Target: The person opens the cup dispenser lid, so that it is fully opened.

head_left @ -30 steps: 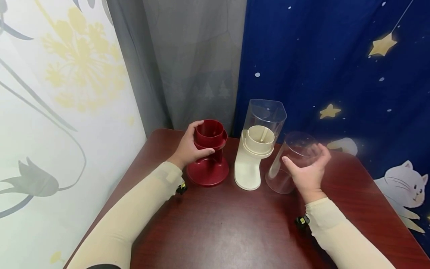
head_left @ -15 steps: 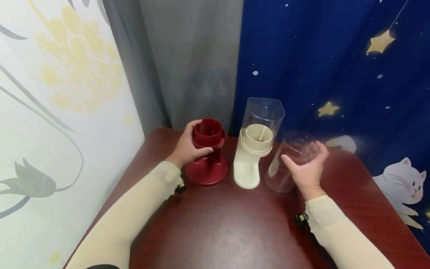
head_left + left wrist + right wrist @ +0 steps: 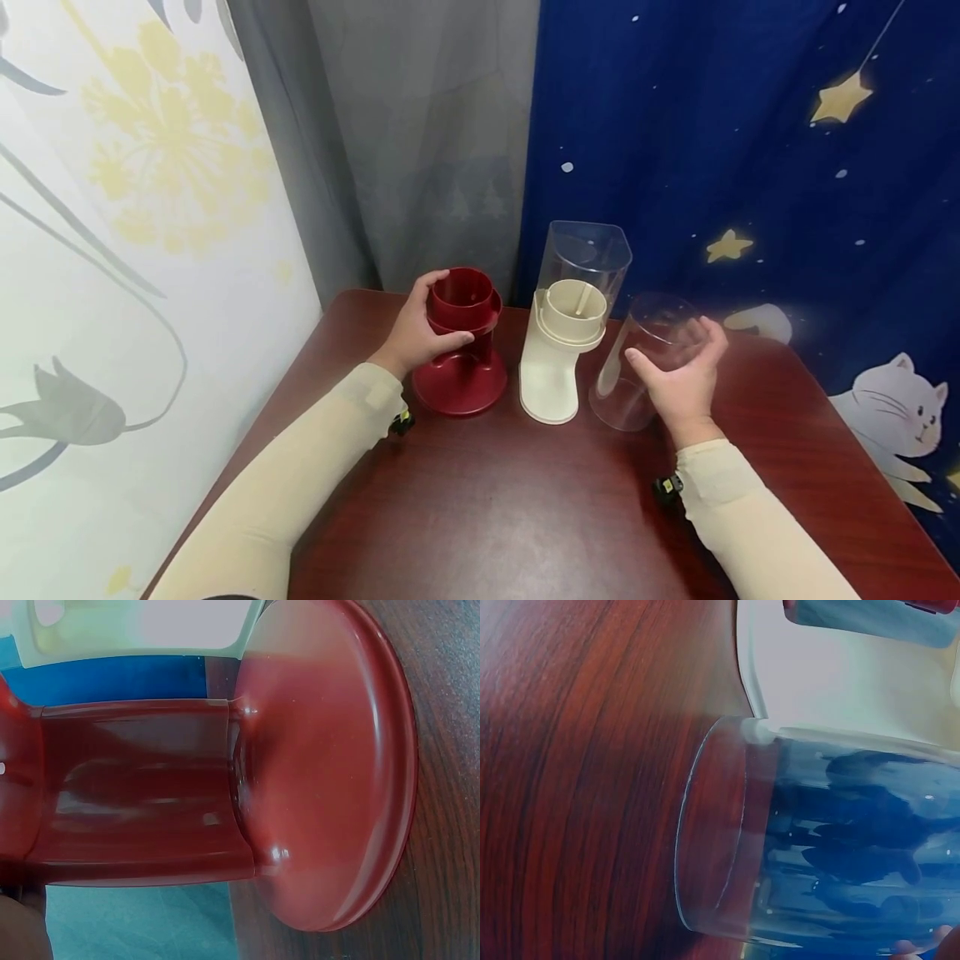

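Navy star-printed fabric (image 3: 675, 167) was hung behind a red-brown wooden table (image 3: 487, 500). On it, a cream plastic stand (image 3: 549, 375) with a clear bin (image 3: 564, 260) was flanked leftward by a red plastic stand (image 3: 463, 385), gripped near its top by the left hand (image 3: 417, 330), and rightward by a clear plastic cylinder (image 3: 621, 383), clasped by the right hand (image 3: 684, 388). Neither had just been visibly shifted; a steady hold was suggested.

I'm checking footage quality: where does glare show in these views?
Head: a pale sheen on the table; left wrist: bright highlights on the red stand; right wrist: pale streaks along the clear cylinder.
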Tool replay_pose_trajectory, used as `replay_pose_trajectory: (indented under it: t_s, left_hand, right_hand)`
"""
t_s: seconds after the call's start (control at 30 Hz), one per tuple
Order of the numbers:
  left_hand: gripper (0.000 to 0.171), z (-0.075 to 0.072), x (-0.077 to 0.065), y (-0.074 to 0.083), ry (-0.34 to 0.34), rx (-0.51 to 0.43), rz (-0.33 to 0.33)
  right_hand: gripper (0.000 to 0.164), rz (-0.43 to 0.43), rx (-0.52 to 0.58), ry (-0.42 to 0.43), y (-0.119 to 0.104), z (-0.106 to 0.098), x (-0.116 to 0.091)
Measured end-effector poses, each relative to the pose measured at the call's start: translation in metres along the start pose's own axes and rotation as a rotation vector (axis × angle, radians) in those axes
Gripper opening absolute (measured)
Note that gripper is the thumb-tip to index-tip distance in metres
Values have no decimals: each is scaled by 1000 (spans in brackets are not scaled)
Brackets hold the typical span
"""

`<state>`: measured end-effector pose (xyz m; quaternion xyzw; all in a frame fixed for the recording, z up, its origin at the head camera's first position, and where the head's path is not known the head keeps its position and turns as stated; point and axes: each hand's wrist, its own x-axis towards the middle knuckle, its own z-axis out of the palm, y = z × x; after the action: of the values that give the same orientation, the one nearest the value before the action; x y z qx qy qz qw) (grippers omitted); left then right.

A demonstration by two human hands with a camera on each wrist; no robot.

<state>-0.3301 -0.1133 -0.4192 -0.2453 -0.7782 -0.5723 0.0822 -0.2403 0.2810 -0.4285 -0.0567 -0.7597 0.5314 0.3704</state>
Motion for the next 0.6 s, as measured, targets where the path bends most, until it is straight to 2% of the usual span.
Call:
replay_pose_trajectory:
  t_s: [0.13,0.6]
  left_hand:
    - [103,0,1,2,-3,-10,-11]
    - [100,-1,-1,4,-3,16,4]
  right_hand:
    - [109,-13,20,4,11,-1,4]
    - [111,-24,36,1,11,-1,1]
